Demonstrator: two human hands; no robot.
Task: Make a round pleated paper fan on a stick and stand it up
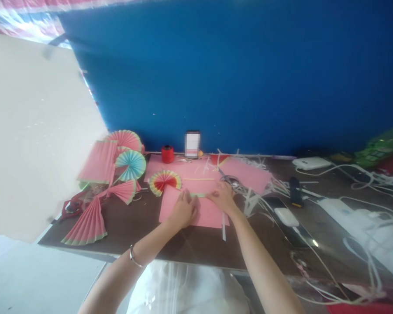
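A sheet of pink paper lies on the dark table in front of me. Along its far part runs a narrow pale green strip of paper, stretched between my two hands. My left hand rests on the sheet with curled fingers, gripping the strip's left end. At the right end, my right hand pinches the strip, its thumb and fingertips close together. The fingers partly hide both ends. A red and yellow pleated paper fan lies just left of the sheet. Scissors lie just beyond my right hand.
Pink pleated fans and a blue fan are at left. A red thread spool stands near the blue wall. White paper scraps lie right of the sheet. Farther right are a phone, white cables and a power strip.
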